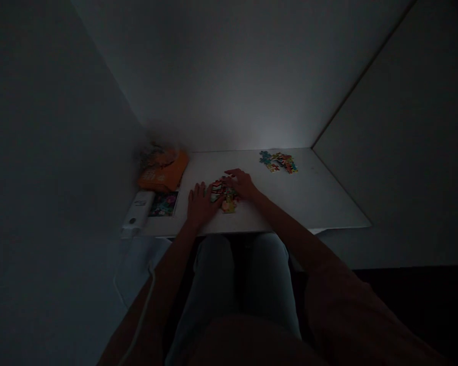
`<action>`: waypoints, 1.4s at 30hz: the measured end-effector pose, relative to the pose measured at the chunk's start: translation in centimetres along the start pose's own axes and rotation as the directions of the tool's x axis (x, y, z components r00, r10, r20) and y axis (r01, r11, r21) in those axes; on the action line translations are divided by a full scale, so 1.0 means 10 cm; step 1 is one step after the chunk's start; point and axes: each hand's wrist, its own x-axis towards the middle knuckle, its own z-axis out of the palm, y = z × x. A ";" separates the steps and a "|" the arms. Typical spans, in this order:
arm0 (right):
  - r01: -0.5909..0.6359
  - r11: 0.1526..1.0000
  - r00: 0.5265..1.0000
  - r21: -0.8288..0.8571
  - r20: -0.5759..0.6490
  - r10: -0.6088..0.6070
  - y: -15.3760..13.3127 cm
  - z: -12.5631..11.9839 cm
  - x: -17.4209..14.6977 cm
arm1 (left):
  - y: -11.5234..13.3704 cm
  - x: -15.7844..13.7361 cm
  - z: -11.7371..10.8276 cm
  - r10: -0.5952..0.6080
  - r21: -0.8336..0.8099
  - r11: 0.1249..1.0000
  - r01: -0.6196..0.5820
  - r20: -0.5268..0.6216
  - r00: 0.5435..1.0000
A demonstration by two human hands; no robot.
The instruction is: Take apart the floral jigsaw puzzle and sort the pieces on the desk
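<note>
Several colourful jigsaw puzzle pieces (229, 204) lie in a cluster on the white table (248, 221), between my two hands. My left hand (201, 203) rests at the cluster's left side, its fingers spread, the thumb reaching toward the pieces. Over the upper right of the cluster is my right hand (241, 184), fingers stretched out and partly covering the pieces. The light is dim, so I cannot make out whether the pieces under it are joined.
A second pile of puzzle pieces (284, 162) lies at the back right. At the left are an orange bag (164, 175), a picture card (164, 204) and a white device (138, 211) with a cable (147, 297). Walls close in the table at the back and sides.
</note>
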 end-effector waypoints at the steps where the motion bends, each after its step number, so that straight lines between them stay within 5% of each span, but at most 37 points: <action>1: 0.040 0.999 0.998 -0.029 0.054 -0.039 -0.08 0.03 -0.18 | -0.02 -0.07 0.01 -0.013 0.009 1.000 0.014 -0.017 1.000; 5: 0.206 0.916 0.954 -0.345 0.279 -0.110 -0.21 -0.03 -0.73 | -0.09 -0.30 0.07 -0.063 0.023 0.998 0.065 -0.089 0.994; 12: 0.056 0.784 0.977 -0.618 0.194 0.083 -0.07 -0.46 -1.05 | -0.15 -0.52 0.09 0.095 -0.053 0.994 -0.100 -0.089 0.992; 25: -0.276 0.713 0.957 -0.645 -0.111 0.269 -0.08 -0.43 -1.51 | -0.16 -0.55 -0.09 0.339 -0.071 0.939 -0.336 0.049 0.939; 38: -0.077 0.813 0.988 -0.577 0.067 0.140 -0.19 -0.54 -1.48 | -0.18 -0.56 -0.06 0.530 -0.153 0.844 -0.515 0.081 0.844; 42: -0.048 0.818 0.986 -0.574 0.101 0.129 -0.20 -0.55 -1.48 | -0.15 -0.58 -0.06 0.511 -0.136 0.855 -0.501 0.046 0.859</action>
